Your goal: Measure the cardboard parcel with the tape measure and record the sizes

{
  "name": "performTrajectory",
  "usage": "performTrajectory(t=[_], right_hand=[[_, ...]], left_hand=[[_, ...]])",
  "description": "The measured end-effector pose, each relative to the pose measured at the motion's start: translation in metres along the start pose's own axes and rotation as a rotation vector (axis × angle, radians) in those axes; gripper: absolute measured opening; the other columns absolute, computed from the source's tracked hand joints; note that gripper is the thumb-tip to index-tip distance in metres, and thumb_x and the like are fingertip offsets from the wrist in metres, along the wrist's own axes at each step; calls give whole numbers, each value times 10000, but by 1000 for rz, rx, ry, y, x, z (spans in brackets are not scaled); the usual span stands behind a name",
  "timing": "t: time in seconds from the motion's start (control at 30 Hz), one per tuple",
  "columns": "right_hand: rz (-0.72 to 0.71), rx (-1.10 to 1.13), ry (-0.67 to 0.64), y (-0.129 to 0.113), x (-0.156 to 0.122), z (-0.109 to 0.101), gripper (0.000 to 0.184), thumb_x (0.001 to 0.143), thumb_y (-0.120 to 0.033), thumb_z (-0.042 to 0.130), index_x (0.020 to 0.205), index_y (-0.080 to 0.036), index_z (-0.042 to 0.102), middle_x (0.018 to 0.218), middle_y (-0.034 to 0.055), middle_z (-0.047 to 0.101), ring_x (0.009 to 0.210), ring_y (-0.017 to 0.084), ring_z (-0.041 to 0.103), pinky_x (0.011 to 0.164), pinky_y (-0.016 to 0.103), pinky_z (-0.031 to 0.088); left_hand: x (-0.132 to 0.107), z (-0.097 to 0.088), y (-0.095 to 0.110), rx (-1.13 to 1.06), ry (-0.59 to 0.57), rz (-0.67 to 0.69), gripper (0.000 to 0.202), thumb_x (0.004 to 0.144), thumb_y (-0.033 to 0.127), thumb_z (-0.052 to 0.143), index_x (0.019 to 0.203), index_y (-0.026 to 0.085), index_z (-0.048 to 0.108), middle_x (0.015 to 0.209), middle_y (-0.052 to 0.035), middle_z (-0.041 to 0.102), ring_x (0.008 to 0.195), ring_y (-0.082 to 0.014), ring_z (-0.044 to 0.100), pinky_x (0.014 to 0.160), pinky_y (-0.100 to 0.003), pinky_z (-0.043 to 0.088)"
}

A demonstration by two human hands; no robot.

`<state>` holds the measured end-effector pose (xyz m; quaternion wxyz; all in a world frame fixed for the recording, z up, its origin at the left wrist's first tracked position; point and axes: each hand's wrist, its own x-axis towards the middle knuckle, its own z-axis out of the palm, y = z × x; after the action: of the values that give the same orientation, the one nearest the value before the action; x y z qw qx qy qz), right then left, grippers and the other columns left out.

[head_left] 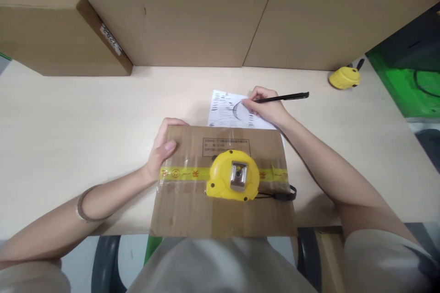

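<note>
A brown cardboard box (192,215) with a yellow printed tape band stands at the table's front edge. My left hand (162,146) grips its left far corner, thumb on top and fingers over the back edge. On the box lies a yellow tape measure (220,174) with a metal clip and a black wrist strap. Beyond the box, a white sheet of paper (223,112) bears handwritten marks and a curved scribble. My right hand (266,105) rests on the paper, its fingers closed round a black pen (288,97). The pen's tip is hidden by the fingers.
Large cardboard boxes (192,18) form a wall along the back of the table (68,128). A smaller labelled carton (62,41) stands at the back left. Another yellow tape measure (343,78) sits near the right edge. Black chair armrests (106,263) are below.
</note>
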<state>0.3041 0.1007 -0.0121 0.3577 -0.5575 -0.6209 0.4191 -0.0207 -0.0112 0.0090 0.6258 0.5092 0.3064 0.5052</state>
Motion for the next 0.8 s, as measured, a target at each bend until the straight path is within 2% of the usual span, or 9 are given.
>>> performTrajectory(t=[0.07,0.23,0.33,0.43,0.57,0.63,0.7,0.8], right_hand=[[4,-9,-36,-1,-1,0,384,719,-400,882,669,-232,540,568,-2,627,449,95,438,470,272,308],[1,-15,-4,0,-1,0,384,752,-444,866,714,-237,544,603,-11,643,462,94,432,476,268,303],[7,-24,-35,1,-1,0,406,732,-459,890,694,-231,556,595,-2,642,474,96,447,483,270,320],[7,-25,0,2,-1,-1,406,756,-480,874,721,-235,552,586,-12,618,466,97,445,476,268,316],[15,-30,-46,-1,-2,-1,418,720,-452,900,672,-227,551,577,7,633,471,97,446,479,269,315],[8,-31,-18,-2,-3,-1,397,745,-449,880,700,-232,550,582,-7,629,471,97,439,482,267,313],[2,-29,-5,-3,-3,0,378,739,-438,871,710,-234,555,597,-8,637,490,106,471,499,267,341],[0,-32,-56,-3,-4,0,361,677,-405,892,660,-221,582,620,24,668,568,140,565,553,279,410]], left_hand=[[0,0,1,-9,14,-18,432,900,580,792,1146,250,662,1008,-51,707,804,-219,697,645,-350,580],[0,-1,0,-7,19,-13,410,905,563,784,1142,247,673,1015,-55,709,812,-219,699,639,-349,589],[1,-1,-2,-2,4,31,394,933,557,753,1149,236,675,1008,-51,708,798,-210,697,626,-333,577],[1,-2,-5,12,-14,74,387,956,556,717,1155,227,672,987,-46,701,775,-203,683,613,-325,554],[-1,-5,-8,21,13,50,408,955,572,715,1163,223,674,1010,-49,700,795,-204,667,635,-327,549],[-2,-7,-9,32,21,49,420,951,582,715,1164,221,681,1014,-51,700,791,-201,656,632,-324,544],[-2,-8,-10,46,21,51,418,949,579,707,1162,220,682,1002,-52,702,781,-201,650,624,-321,538],[-3,-8,-11,59,32,32,424,944,581,697,1171,225,672,981,-52,697,775,-206,640,625,-325,531]])
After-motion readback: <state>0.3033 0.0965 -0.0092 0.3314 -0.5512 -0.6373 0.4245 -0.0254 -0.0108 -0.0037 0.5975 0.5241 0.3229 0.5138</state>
